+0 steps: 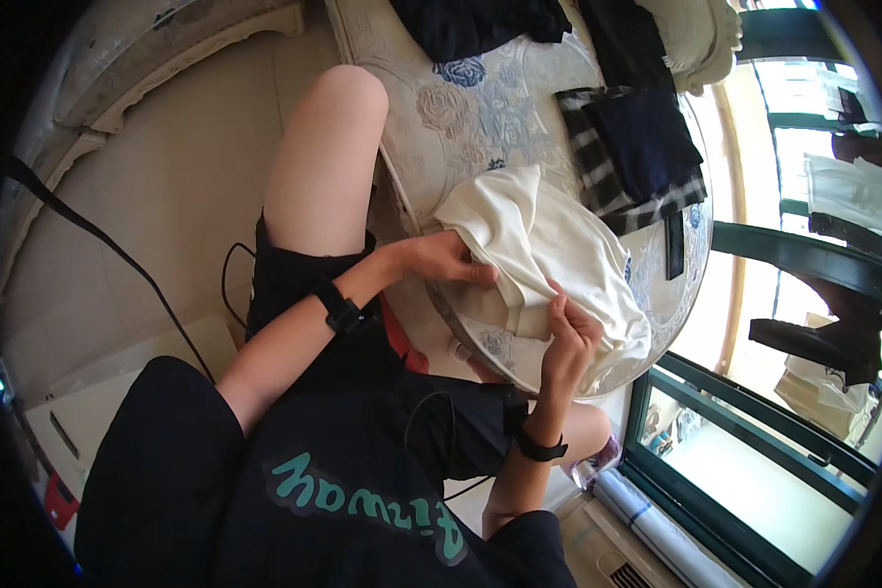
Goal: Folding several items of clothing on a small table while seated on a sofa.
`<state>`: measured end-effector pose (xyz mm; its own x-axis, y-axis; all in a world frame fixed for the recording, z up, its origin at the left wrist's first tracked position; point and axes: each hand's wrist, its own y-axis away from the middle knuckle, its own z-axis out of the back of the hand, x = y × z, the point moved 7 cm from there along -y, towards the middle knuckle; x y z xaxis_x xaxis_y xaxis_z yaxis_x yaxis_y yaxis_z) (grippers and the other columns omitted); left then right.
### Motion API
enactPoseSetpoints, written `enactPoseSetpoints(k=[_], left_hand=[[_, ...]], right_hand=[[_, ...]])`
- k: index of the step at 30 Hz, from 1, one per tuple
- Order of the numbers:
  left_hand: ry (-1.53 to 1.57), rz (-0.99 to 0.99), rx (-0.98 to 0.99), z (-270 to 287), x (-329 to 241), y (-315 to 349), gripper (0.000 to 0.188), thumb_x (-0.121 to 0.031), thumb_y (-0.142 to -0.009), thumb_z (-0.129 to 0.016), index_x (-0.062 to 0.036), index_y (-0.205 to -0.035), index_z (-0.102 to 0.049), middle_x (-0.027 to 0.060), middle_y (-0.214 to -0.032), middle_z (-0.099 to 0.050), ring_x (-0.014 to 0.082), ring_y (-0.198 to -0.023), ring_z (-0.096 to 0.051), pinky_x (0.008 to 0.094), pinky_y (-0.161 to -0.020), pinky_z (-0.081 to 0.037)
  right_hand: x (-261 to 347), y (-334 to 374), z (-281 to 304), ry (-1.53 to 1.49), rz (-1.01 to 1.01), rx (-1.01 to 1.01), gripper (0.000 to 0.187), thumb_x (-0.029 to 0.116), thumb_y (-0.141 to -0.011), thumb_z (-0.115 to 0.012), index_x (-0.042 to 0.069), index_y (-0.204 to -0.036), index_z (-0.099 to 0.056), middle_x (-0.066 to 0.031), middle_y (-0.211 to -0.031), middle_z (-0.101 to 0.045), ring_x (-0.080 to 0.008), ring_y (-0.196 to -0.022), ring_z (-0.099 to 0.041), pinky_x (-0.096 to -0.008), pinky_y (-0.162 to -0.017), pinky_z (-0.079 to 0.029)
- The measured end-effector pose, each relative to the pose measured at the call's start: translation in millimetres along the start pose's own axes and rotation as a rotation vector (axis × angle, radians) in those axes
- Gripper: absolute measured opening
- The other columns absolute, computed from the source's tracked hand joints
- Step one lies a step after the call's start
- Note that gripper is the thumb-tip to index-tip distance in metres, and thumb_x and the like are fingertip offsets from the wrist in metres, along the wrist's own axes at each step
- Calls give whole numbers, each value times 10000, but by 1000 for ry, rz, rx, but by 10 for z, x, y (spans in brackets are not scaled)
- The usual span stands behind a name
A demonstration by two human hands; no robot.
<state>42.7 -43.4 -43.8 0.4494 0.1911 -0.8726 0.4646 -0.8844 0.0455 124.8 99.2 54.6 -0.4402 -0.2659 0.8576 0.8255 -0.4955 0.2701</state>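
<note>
A crumpled white garment (568, 245) lies spread over the floral cushioned seat in front of me; its exact kind cannot be made out. My left hand (453, 261) grips its near left edge, the thumb on top and the fingers partly hidden in the cloth. Lower and to the right, my right hand (572, 328) pinches a fold of the same fabric between thumb and fingers. A wide crease runs between the two hands. Just beyond the garment, a folded navy cloth (647, 142) rests on a black-and-white plaid garment (598, 196).
More dark clothing (485, 24) lies at the far end of the floral seat (500, 103). A narrow black object (674, 245) sits near its right edge. Green-framed windows (745, 412) stand at right, with clothes hanging outside. A black cable (118, 260) crosses at left.
</note>
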Motion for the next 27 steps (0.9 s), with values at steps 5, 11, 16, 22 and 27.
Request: enactPoseSetpoints(k=[5,11,16,22,27], left_hand=[[-52,24,-43,65,44,-5,659,-246,-849,-682,-10,-1364,-347,73,-1267,-501,166,-1155,-461,311,-983,-379],[-91,14,-98,67,-159,15,602,-270,-849,-674,3,-1323,-421,92,-1264,-518,176,-1171,-453,310,-1006,-342],[-136,27,-232,164,-228,106,519,-310,-853,-646,-15,-1257,-509,83,-1139,-593,154,-1109,-504,299,-940,-396],[117,-63,-388,275,-428,196,426,-232,-841,-612,-9,-1198,-547,56,-1128,-589,118,-1054,-512,261,-919,-389],[-103,53,-102,-39,-399,193,482,-181,-837,-555,8,-1275,-480,98,-1217,-552,182,-1106,-502,289,-996,-331]], right_hand=[[60,-56,74,25,98,-56,251,127,-903,-551,-40,-1057,-657,-14,-790,-609,-83,-726,-504,-191,-718,-390],[34,-156,648,-97,195,-358,265,167,-926,-544,-56,-945,-686,0,-652,-549,-78,-608,-469,-208,-567,-411],[-17,-171,958,-269,108,-476,338,256,-955,-492,-31,-845,-633,-96,-597,-616,-152,-512,-575,-205,-491,-411],[-146,-208,854,-187,49,-337,289,199,-952,-462,-22,-886,-638,-82,-658,-625,-126,-602,-587,-213,-533,-421],[254,-113,51,164,418,-4,410,62,-829,-608,2,-1215,-487,-128,-1154,-591,-224,-1076,-553,-340,-901,-413]])
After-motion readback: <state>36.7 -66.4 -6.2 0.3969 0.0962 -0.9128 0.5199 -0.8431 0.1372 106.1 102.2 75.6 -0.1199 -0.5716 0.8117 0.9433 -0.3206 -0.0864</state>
